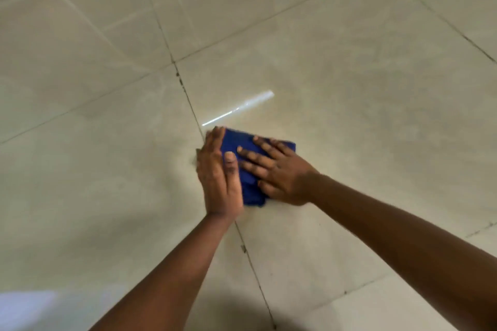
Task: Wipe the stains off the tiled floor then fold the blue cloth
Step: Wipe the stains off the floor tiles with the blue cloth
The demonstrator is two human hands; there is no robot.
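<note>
Now press the blue cloth (243,158), lying small and folded on the tiled floor (349,88) astride a grout line (188,99), flat: right hand (277,169) spread open on top, left hand (219,177) straight-fingered, squaring its left edge.

Left hand (219,177) stands on edge; right hand (279,172) lies flat, fingers spread.

Both hands on blue cloth (239,142)
</note>
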